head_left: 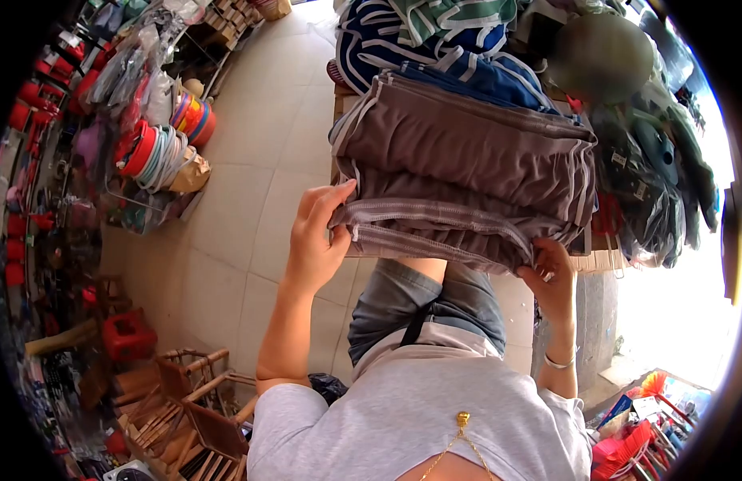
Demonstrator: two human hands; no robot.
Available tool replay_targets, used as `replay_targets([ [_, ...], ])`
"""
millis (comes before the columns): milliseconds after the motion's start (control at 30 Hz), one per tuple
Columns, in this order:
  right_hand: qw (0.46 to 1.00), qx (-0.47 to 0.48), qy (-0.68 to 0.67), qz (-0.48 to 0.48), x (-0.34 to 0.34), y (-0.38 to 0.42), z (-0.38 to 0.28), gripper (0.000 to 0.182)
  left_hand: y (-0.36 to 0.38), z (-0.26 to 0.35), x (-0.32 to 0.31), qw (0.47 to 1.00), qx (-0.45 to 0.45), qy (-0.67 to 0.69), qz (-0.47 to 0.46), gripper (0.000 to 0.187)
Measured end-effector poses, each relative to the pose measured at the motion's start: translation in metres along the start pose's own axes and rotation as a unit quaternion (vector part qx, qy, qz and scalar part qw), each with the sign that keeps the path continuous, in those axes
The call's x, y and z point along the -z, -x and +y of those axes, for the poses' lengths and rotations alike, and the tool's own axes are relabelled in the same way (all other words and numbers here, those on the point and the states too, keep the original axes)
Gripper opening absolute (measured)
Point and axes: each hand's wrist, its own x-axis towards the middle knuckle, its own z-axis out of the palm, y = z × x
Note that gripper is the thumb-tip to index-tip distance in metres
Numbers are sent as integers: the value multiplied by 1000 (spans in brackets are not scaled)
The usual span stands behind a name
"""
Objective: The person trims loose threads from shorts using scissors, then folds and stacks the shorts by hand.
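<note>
A stack of brownish-grey garments (467,140) with white piping lies in front of me, its upper faces creased. At the near edge, a gathered, stitched band of a brownish-grey garment (435,212) stretches between my two hands. My left hand (319,228) pinches the band's left end, thumb below and fingers above. On the other side, my right hand (550,272) grips the right end between thumb and fingers. Folds hide where this garment meets the stack. Blue garments with white stripes (475,72) lie just behind.
Green striped cloth (459,20) tops the pile at the back. Plastic-wrapped dark goods (639,176) crowd the right. Coiled hose (159,156) and red goods stand left on the tiled floor (235,200). Wooden chairs (195,401) and a red stool (129,335) are at lower left.
</note>
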Motion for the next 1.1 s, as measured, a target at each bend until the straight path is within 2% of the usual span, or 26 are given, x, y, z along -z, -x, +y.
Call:
replay_targets([
  [100, 998, 8, 54, 16, -5, 2, 1, 37, 6, 3, 2, 1000, -8, -24, 1, 65],
  [167, 992, 42, 110, 34, -6, 4, -2, 35, 6, 2, 1, 996, -30, -74, 44, 56],
  [200, 992, 40, 115, 44, -6, 4, -4, 35, 7, 2, 2, 996, -36, -66, 42, 56],
  [267, 989, 112, 93, 39, -1, 6, -6, 38, 7, 4, 6, 996, -5, -77, 40, 53],
  [300, 993, 96, 69, 8, 6, 6, -13, 40, 4, 9, 6, 997, 9, -69, 41, 47],
  [333, 993, 93, 76, 21, 13, 7, -15, 40, 3, 8, 7, 998, 1, -57, 37, 47],
  [367, 994, 60, -75, -45, 20, 7, -17, 40, 2, 6, 8, 997, -10, -62, 35, 45],
  [400, 967, 29, -226, -110, 25, 7, -19, 41, 0, 5, 10, 997, -20, -69, 34, 43],
  [467, 966, 19, -237, -101, 37, 5, -28, 37, -5, 6, 12, 997, -23, -70, 34, 42],
  [533, 985, 99, -112, -88, 48, 3, -27, 33, -9, 10, 12, 996, -23, -78, 37, 41],
  [567, 993, 104, -57, -28, 48, 2, -32, 29, -11, 13, 13, 997, -14, -72, 33, 41],
  [600, 992, 105, -58, -27, 46, 1, -37, 29, -13, 15, 14, 997, -4, -68, 30, 41],
  [633, 978, 183, 61, 78, 43, -1, -41, 29, -14, 17, 14, 997, -5, -70, 30, 41],
  [667, 933, 255, 178, 181, 39, -3, -47, 29, -16, 20, 14, 998, -9, -57, 17, 41],
  [700, 902, 306, 209, 222, 37, -8, -57, 28, -18, 21, 13, 999, -12, -44, 3, 41],
  [867, 901, 315, 147, 262, 39, -16, -63, 30, -27, 21, 13, 1000, 10, 13, 4, 41],
  [933, 865, 366, 195, 283, 40, -19, -66, 31, -33, 28, 12, 1000, 3, 23, -3, 41],
  [1067, 881, 285, 281, 251, 45, -28, -82, 27, -43, 35, 12, 1000, 4, 9, -23, 43],
  [1100, 868, 322, 281, 253, 48, -34, -83, 25, -45, 35, 13, 1000, 1, 6, -17, 43],
])
